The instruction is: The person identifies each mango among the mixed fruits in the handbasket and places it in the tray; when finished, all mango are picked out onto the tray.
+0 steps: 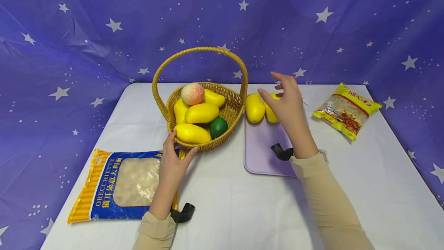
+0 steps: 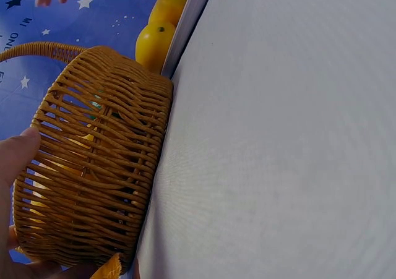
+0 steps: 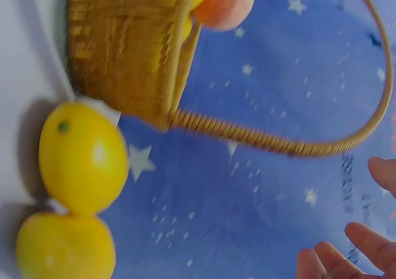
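A wicker basket with a tall handle holds several yellow mangoes, a peach and a round dark green fruit. My left hand touches the basket's near left side, thumb and fingers spread; in the left wrist view its thumb lies at the rim. Two more mangoes sit side by side at the far end of a pale purple board. Over them hovers my right hand, fingers apart and holding nothing, partly hiding the right mango.
An orecchiette pasta bag lies at the left, partly under my left hand. At the far right is a yellow food packet. Behind the white-covered table hangs a purple star-patterned cloth.
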The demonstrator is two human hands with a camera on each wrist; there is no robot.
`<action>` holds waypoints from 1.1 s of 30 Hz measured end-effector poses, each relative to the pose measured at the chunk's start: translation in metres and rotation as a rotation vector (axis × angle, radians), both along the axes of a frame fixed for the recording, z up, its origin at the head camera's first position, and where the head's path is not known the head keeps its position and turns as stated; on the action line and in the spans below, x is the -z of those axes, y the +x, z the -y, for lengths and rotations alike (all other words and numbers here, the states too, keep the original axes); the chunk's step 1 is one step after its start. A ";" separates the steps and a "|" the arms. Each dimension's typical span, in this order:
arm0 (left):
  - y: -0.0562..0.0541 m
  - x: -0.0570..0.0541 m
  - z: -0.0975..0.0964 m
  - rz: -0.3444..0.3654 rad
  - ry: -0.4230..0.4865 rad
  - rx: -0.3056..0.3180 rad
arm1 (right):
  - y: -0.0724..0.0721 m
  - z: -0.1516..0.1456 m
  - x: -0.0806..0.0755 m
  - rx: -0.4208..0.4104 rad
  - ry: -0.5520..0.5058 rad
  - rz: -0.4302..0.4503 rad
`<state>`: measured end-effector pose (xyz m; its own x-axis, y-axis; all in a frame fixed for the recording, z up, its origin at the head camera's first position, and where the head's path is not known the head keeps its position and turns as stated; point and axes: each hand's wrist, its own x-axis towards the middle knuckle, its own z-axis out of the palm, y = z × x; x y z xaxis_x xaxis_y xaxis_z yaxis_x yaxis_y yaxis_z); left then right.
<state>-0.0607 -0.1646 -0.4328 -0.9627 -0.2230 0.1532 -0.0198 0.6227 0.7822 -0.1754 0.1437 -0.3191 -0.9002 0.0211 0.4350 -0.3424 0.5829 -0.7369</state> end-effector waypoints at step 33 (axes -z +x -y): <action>0.000 0.001 0.000 -0.025 -0.010 0.011 | 0.018 0.129 0.053 -0.580 0.471 0.146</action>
<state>-0.0611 -0.1651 -0.4342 -0.9610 -0.2108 0.1791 0.0064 0.6303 0.7763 -0.1573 0.0142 -0.3720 -0.7595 -0.6314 0.1564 -0.6078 0.6033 -0.5163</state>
